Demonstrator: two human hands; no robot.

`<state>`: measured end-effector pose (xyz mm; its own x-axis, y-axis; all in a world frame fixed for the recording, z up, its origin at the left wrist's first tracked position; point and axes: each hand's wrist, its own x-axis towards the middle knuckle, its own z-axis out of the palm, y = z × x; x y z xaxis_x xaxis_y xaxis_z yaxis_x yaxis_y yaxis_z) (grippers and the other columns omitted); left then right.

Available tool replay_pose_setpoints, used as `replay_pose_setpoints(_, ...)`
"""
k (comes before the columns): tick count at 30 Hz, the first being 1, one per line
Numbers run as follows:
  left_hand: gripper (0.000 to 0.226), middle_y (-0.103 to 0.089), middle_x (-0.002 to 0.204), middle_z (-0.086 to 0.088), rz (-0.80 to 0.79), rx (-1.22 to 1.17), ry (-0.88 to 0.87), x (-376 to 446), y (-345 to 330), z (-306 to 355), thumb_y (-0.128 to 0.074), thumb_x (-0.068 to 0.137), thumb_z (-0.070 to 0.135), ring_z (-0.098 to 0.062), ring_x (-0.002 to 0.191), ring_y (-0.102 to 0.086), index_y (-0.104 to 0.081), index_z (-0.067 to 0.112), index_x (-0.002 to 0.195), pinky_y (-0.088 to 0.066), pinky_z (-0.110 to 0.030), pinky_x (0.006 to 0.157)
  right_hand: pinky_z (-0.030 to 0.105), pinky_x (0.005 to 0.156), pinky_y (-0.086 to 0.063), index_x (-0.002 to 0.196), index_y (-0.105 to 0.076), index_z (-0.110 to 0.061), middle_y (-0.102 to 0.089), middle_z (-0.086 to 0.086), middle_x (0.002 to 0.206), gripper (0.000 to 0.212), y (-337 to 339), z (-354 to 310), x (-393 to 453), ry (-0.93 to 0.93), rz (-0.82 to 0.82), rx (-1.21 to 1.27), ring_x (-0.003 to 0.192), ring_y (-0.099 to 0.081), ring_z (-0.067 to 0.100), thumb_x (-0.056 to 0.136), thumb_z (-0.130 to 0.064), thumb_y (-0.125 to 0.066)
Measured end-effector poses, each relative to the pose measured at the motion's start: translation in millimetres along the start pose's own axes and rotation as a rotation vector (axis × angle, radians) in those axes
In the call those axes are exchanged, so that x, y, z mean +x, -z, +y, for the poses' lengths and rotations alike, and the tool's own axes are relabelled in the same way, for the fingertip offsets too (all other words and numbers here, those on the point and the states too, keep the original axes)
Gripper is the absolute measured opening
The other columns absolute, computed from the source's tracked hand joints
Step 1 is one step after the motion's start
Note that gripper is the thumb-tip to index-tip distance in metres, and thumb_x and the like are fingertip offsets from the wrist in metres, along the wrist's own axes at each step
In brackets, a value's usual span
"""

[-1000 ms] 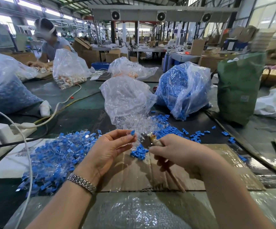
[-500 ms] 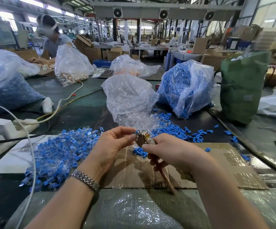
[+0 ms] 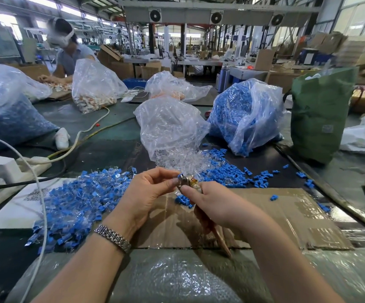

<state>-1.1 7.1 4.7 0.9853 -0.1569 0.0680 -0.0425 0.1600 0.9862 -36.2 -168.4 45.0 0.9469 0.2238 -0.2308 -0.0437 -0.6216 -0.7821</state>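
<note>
Blue-and-clear pieces (image 3: 74,200) heap at the bench's left edge — solid blue ones fill a transparent bag (image 3: 249,110). The sack (image 3: 319,114) by the right edge is green, the cardboard (image 3: 275,215) brown — the tool (image 3: 219,239) has a reddish-brown handle, and the cap (image 3: 179,176) at its head is blue.

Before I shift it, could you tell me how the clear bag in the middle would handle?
The clear bag looks thin and crumpled, so probably floppy. Its open mouth spills transparent pieces, so lifting would likely scatter more; they seem light.
</note>
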Motion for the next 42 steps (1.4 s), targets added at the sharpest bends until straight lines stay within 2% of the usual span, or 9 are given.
replay_pose_setpoints(6, 0.013, -0.077, 0.096, -0.005, 0.138, 0.119, -0.062, 5.6, 6.2, -5.2, -0.078, 0.082, 0.014, -0.018, 0.093, -0.073, -0.076, 0.020, 0.093, -0.057, -0.026, 0.077, 0.041, 0.069, -0.061, 0.104, -0.056, -0.016, -0.067, 0.008, 0.086, 0.026, 24.4, 7.0, -4.8, -0.072, 0.022, 0.073, 0.067, -0.066, 0.017, 0.101, -0.042, -0.055)
replay_pose_setpoints(9, 0.015, -0.069, 0.095, 0.002, 0.385, 0.596, -0.154, 9.2, 15.9, -10.1, -0.070, 0.092, 0.011, -0.010, 0.085, -0.067, -0.069, 0.025, 0.096, -0.050, -0.020, 0.066, 0.031, 0.057, -0.043, 0.106, -0.050, -0.020, -0.061, 0.000, 0.090, 0.023, 37.4, 23.7, 2.5, -0.119, 0.268, -0.231, 0.071, -0.056, 0.013, 0.098, -0.040, -0.059)
replay_pose_setpoints(14, 0.017, -0.048, 0.100, 0.000, 0.572, 1.159, -0.252, 9.0, 22.5, -14.6, -0.063, 0.089, 0.006, -0.020, 0.095, -0.051, -0.069, 0.018, 0.099, -0.045, -0.034, 0.074, 0.040, 0.084, -0.045, 0.121, -0.044, -0.015, -0.054, 0.014, 0.127, 0.038, 31.3, 54.8, 15.4, -0.291, 0.420, -0.557, 0.111, -0.056, 0.031, 0.097, -0.039, -0.062)
replay_pose_setpoints(17, 0.017, -0.047, 0.096, 0.004, 0.456, 1.185, -0.354, 8.5, 15.2, -18.0, -0.064, 0.089, 0.005, -0.012, 0.095, -0.043, -0.070, 0.019, 0.097, -0.044, -0.030, 0.082, 0.044, 0.097, -0.043, 0.127, -0.045, -0.016, -0.048, 0.014, 0.134, 0.046, 25.4, 57.6, 18.5, -0.297, 0.457, -0.699, 0.124, -0.044, 0.033, 0.096, -0.046, -0.061)
replay_pose_setpoints(20, 0.017, -0.050, 0.091, 0.015, 0.236, 1.153, -0.390, 8.8, 5.7, -21.8, -0.061, 0.093, 0.010, -0.004, 0.089, -0.047, -0.069, 0.025, 0.094, -0.036, -0.013, 0.074, 0.048, 0.102, -0.039, 0.125, -0.052, -0.022, -0.045, 0.005, 0.131, 0.035, 21.2, 46.6, 22.8, -0.119, 0.552, -0.728, 0.124, -0.041, 0.027, 0.097, -0.040, -0.060)
replay_pose_setpoints(25, 0.021, -0.053, 0.087, 0.022, 0.021, 1.112, -0.416, 5.8, -0.8, -23.3, -0.069, 0.086, 0.012, 0.006, 0.085, -0.052, -0.066, 0.033, 0.089, -0.035, -0.008, 0.071, 0.041, 0.094, -0.034, 0.114, -0.066, -0.033, -0.060, -0.004, 0.117, 0.028, 9.1, 24.7, 34.3, 0.130, 0.327, -0.656, 0.118, -0.052, 0.021, 0.096, -0.013, -0.057)
replay_pose_setpoints(32, 0.018, -0.052, 0.090, 0.015, -0.073, 1.095, -0.445, 4.3, -4.4, -25.2, -0.073, 0.079, 0.019, -0.001, 0.086, -0.053, -0.067, 0.029, 0.093, -0.042, -0.019, 0.076, 0.037, 0.092, -0.039, 0.110, -0.069, -0.029, -0.069, 0.003, 0.113, 0.026, -3.9, 28.5, 44.2, 0.197, 0.283, -0.623, 0.111, -0.057, 0.026, 0.094, -0.010, -0.060)
replay_pose_setpoints(38, 0.044, -0.051, 0.098, 0.016, -0.204, 1.159, -0.415, 0.7, -13.8, -25.6, -0.056, 0.076, 0.069, -0.004, 0.095, -0.051, -0.067, 0.033, 0.099, -0.048, -0.029, 0.079, 0.034, 0.089, -0.043, 0.107, -0.063, -0.020, -0.063, 0.004, 0.111, 0.013, -10.4, 37.5, 47.8, 0.230, 0.342, -0.535, 0.107, -0.055, 0.024, 0.095, -0.017, -0.061)
replay_pose_setpoints(42, 0.024, -0.048, 0.098, 0.022, -0.165, 1.207, -0.462, -0.3, -16.6, -27.7, -0.069, 0.086, 0.056, 0.000, 0.095, -0.048, -0.067, 0.038, 0.102, -0.047, -0.025, 0.077, 0.030, 0.087, -0.035, 0.111, -0.063, -0.017, -0.056, 0.006, 0.115, 0.014, -11.6, 42.6, 48.8, 0.237, 0.339, -0.583, 0.110, -0.049, 0.024, 0.098, -0.019, -0.058)
